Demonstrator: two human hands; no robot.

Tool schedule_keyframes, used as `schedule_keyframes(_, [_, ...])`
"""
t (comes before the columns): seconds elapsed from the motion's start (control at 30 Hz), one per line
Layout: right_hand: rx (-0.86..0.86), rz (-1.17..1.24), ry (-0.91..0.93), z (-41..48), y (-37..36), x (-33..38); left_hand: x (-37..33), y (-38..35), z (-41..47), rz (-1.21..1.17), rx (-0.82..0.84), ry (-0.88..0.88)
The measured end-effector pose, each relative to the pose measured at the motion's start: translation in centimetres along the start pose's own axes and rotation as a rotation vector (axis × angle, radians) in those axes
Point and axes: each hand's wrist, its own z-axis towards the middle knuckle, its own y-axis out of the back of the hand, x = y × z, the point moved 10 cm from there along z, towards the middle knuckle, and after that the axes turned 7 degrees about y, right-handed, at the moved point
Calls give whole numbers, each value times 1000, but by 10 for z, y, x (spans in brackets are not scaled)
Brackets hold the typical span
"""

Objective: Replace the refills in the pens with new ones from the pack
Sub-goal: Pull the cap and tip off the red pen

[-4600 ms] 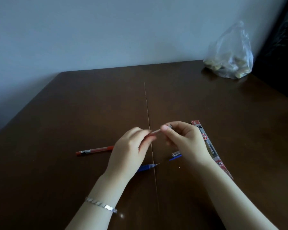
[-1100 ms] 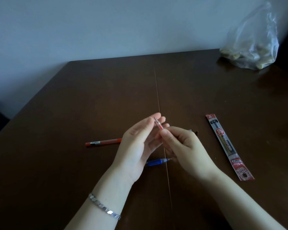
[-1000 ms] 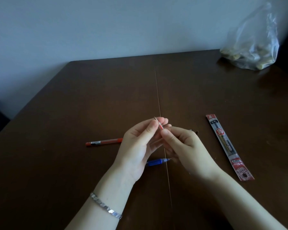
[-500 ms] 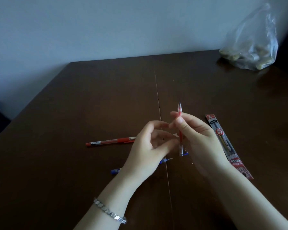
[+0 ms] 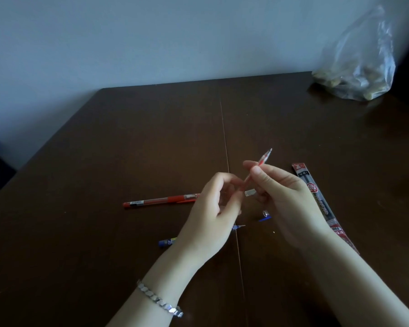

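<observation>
My right hand [image 5: 286, 197] pinches a thin red refill [image 5: 262, 159] between thumb and forefinger, with its tip pointing up and to the right. The open end of a clear tube [image 5: 250, 192] shows under the same fingers. My left hand [image 5: 213, 218] has its fingertips closed on the refill's lower end. On the table to the left lies a red pen [image 5: 161, 200]. A blue pen [image 5: 167, 242] lies mostly hidden under my left hand. The refill pack [image 5: 316, 199] lies beside my right hand, partly under the wrist.
A small clear cap [image 5: 265, 212] and a blue piece [image 5: 265, 218] lie between my hands. A clear plastic bag [image 5: 357, 74] with pale lumps stands at the table's far right corner, against the wall. A seam [image 5: 224, 138] runs down the dark wooden table.
The red refill has tilted from upright to leaning right. My left fingertips have closed onto its lower end. The clear tube end now shows under my right fingers.
</observation>
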Motion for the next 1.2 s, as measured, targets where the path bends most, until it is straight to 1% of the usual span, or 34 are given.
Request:
schedule_keyframes(0.17, [-7, 133, -29, 4, 7, -4, 0, 14, 1, 131, -100, -48])
schedule_keyframes(0.33, [-32, 115, -45, 4, 10, -7, -9, 20, 1, 207, -134, -129])
schedule_keyframes(0.43, [-8, 113, -48, 5, 9, -5, -9, 25, 2, 219, -168, -136])
schedule_keyframes(0.63, [4, 56, -111, 6, 10, -11, -9, 22, 2, 237, -153, -141])
schedule_keyframes(0.77, [42, 46, -136, 6, 10, -10, -8, 25, 3, 236, -162, -124])
schedule_keyframes(0.87, [36, -46, -149, 6, 14, -9, -8, 26, 3, 235, -159, -124])
schedule_keyframes(0.97, [30, -8, -157, 7, 16, -10, -6, 26, 3, 242, -157, -111])
schedule_keyframes(1.1, [27, -118, -152, 7, 19, -10, -4, 23, 3, 269, -140, -103])
schedule_keyframes(1.2, [-22, -119, -136, 9, 26, -9, -1, 22, 4, 293, -128, -84])
